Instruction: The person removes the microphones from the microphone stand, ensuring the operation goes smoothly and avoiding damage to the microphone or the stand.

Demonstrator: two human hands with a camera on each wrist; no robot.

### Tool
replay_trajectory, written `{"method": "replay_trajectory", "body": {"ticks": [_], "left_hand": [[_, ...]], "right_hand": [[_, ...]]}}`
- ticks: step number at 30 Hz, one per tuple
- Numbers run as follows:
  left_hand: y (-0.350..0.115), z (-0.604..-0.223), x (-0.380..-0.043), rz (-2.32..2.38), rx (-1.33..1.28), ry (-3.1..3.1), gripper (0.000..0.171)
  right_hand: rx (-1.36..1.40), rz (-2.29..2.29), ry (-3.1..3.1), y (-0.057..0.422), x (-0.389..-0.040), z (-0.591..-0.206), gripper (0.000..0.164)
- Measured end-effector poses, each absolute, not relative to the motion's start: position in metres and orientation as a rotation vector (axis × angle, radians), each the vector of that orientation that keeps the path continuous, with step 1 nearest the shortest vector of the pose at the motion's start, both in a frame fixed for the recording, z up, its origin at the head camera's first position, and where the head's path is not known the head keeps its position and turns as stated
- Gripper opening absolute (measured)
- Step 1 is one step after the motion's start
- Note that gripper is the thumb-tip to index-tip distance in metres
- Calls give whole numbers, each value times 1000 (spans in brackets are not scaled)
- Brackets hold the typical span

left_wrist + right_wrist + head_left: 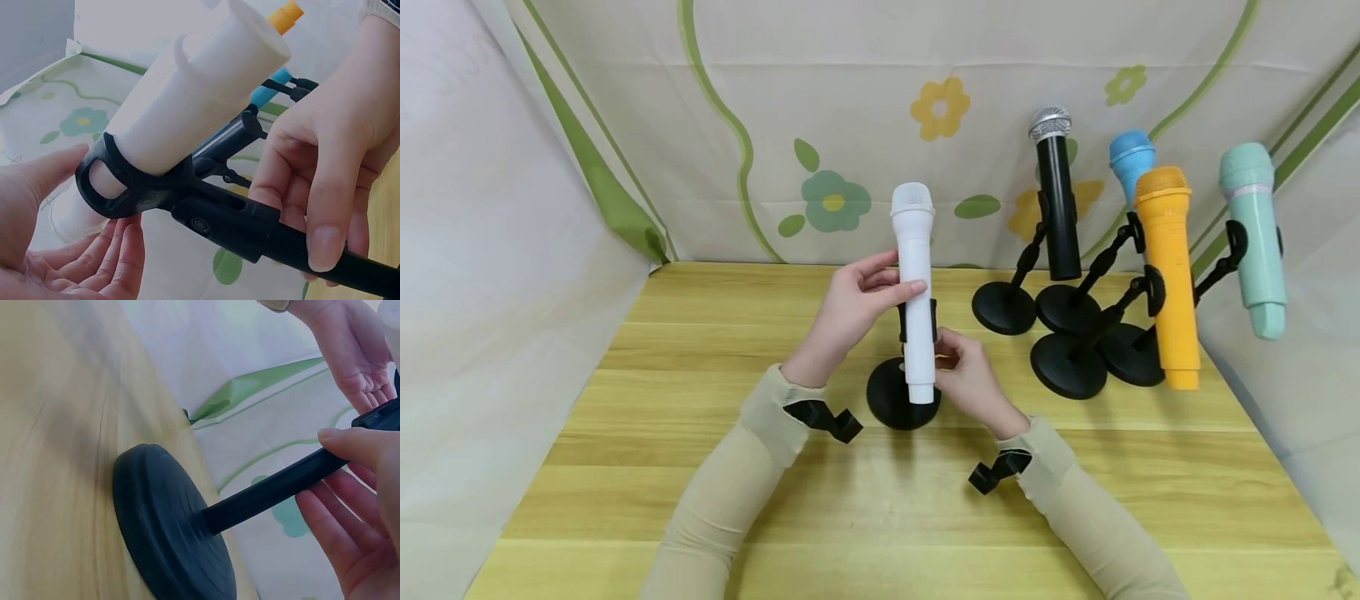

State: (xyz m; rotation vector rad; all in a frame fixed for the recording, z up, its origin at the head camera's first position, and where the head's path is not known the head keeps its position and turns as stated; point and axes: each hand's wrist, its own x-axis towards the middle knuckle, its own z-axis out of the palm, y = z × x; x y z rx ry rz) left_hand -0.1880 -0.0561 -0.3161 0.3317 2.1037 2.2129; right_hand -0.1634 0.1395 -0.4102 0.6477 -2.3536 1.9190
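A white microphone (pixel 914 258) sits in the black clip (pixel 140 194) of a desk stand, its mesh head pointing up and away. My left hand (pixel 852 307) holds the microphone just above the clip, thumb across the front and fingers behind it. Lower down, my right hand (pixel 973 379) pinches the stand's black stem (pixel 272 490) between thumb and fingers. The stand's round base (pixel 889 396) rests flat on the wooden table. In the head view the microphone's body hides most of the stem and part of the clip.
At the right stand several more microphones on black stands: a black one (pixel 1060 208), a blue one (pixel 1131 162), an orange one (pixel 1172 283) and a mint-green one (pixel 1258 242). Their bases crowd together. A flowered cloth (pixel 1000 50) hangs behind the wooden table (pixel 647 375).
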Motion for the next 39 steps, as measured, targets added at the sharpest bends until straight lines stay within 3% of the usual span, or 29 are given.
{"method": "replay_trajectory", "body": {"ticks": [14,39], "left_hand": [[-53,-318,-189,2233,323,2125,52],[-49,-317,-190,2332,319,2085,47]], "right_hand": [[672,1948,-2233,142,-170,-408,27],[789,1916,-2227,143,-176,-405,20]]}}
